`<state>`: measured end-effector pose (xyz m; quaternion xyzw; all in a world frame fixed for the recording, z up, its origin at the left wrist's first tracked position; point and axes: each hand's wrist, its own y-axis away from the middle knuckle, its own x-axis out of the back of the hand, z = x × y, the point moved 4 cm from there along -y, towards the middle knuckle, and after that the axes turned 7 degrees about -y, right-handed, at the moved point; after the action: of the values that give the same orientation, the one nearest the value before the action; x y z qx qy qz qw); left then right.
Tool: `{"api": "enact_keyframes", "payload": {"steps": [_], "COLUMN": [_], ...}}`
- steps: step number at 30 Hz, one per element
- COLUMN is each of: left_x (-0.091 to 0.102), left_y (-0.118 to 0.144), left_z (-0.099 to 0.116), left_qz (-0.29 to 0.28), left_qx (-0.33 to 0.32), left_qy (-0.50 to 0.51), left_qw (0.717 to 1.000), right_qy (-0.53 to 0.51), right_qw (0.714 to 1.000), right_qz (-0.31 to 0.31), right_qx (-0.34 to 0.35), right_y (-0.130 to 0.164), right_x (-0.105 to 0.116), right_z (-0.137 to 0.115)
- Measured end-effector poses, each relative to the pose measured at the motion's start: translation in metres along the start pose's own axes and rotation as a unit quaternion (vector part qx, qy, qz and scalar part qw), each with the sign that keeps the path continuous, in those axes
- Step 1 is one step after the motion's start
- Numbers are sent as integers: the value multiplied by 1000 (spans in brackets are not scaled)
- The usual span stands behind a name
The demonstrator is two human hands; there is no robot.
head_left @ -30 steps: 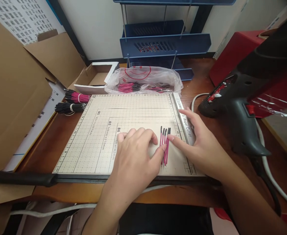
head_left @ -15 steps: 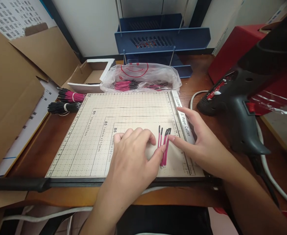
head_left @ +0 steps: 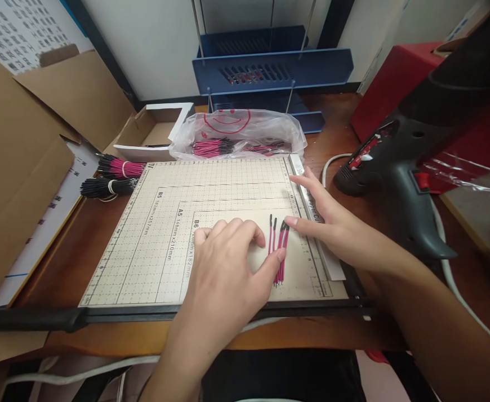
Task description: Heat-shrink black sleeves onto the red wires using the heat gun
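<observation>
Pink wires (head_left: 279,252) between left hand (head_left: 228,268) and right hand (head_left: 332,226)

The left and middle of the cutter board (head_left: 161,245) lie bare, and room for passage is left there. The right part is taken up by the wires (head_left: 279,254), the left hand (head_left: 228,268) and the right hand (head_left: 337,229), the latter lying across the ruler (head_left: 297,167) at the board's right edge. To the right, the way is barred by the glue gun (head_left: 399,173) and its cable (head_left: 450,273), with a red box (head_left: 395,84) behind. Along the far edge, a bag (head_left: 236,131), a small box (head_left: 153,131) and blue trays (head_left: 270,67) stand close together. The left side is closed off by wire bundles (head_left: 113,176) and cardboard (head_left: 19,184). The near edge is spanned by the cutter arm (head_left: 31,318).
</observation>
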<state>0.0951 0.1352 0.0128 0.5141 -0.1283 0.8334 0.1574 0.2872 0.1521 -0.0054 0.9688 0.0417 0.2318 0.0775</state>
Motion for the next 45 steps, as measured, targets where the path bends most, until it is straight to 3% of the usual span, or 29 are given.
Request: {"api": "enact_keyframes", "payload": {"steps": [24,29,37,45], "left_x": [3,3,8,5], "left_y": [4,5,7,6], "left_z": [0,0,1,1], "left_qz": [4,-29,-88,-89], "left_qx": [-8,-17,-59,-73], "left_qy": [8,28,31,17], "left_qw": [1000,999,994,993], "right_qy": [6,-7,30,18], "right_qw": [1000,998,996,995], "right_qz": [-4,34,43,46], "right_qx": [15,45,67,83], "right_y": [6,7,8,8], "right_x": [-4,1,1,2], "right_z": [5,2,-3,-9]}}
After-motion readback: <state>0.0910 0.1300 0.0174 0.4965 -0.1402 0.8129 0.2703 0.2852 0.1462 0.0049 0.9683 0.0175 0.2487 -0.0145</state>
